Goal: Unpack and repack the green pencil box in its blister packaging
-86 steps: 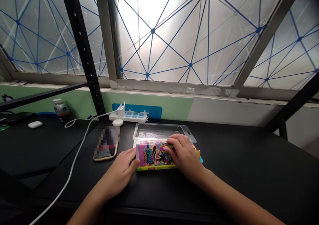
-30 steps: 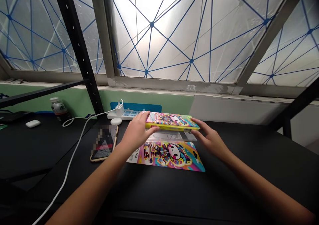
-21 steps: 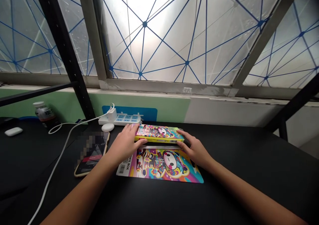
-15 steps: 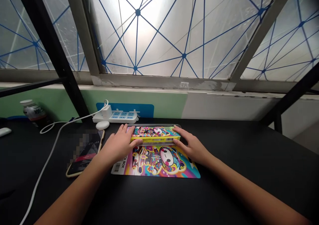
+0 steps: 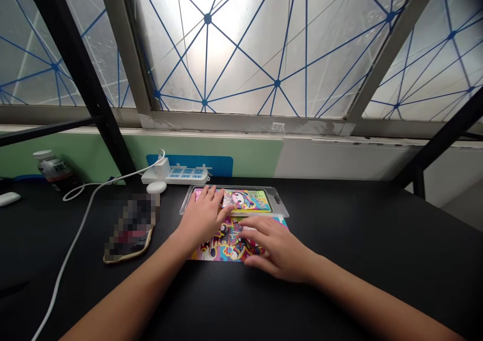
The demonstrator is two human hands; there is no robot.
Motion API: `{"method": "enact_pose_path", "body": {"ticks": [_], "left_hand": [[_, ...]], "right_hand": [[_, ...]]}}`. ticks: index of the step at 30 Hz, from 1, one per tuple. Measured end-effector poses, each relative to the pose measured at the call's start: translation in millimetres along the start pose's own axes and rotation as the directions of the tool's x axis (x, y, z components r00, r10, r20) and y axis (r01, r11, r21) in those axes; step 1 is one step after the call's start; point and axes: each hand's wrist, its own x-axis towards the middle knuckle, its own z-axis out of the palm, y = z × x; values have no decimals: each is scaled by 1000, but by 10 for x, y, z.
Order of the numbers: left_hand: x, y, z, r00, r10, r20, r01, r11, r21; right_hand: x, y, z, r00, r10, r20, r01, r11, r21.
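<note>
A small colourful box [image 5: 247, 200] with a cartoon figure sits in a clear plastic tray [image 5: 279, 207] with a wide flat rim. My left hand [image 5: 206, 212] lies over the box's left part, fingers spread on its top, hiding that end. In front of the tray lies a flat printed card [image 5: 219, 245] with a similar cartoon design. Over the right part of this card is my right hand [image 5: 277, 248], fingers apart and curved, with nothing seen in it. Whether it touches the card I cannot tell.
Left of the card lies a phone [image 5: 132, 230], partly blurred. A white power strip [image 5: 184, 174] with a plugged-in charger stands by the wall, a round white item [image 5: 156, 187] before it. A white cable [image 5: 81, 235] crosses the left side. Farther left is a bottle [image 5: 55, 167].
The box now sits lower, inside the clear tray. My right hand has left the box's right end and moved down-left over the card. My left hand has shifted right onto the box's top.
</note>
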Motion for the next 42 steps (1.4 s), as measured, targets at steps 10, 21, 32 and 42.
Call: {"method": "enact_pose_path", "body": {"ticks": [10,21,32,42], "left_hand": [[42,-105,3,996,-89,-11,90,996,17],[39,-179,11,993,-109,38,110,993,-31],[54,-218,-23,995,-51,91,58,995,-78],[-24,-177,-117,996,-9,92,29,975,-219]], "right_hand": [[34,39,-77,937,122,326,-184,969,166],[22,115,76,903,423,-73,-430,895,-123],[-15,112,-90,824,542,-163,-547,837,13],[-376,1062,-594,631,771,91,-776,628,58]]}}
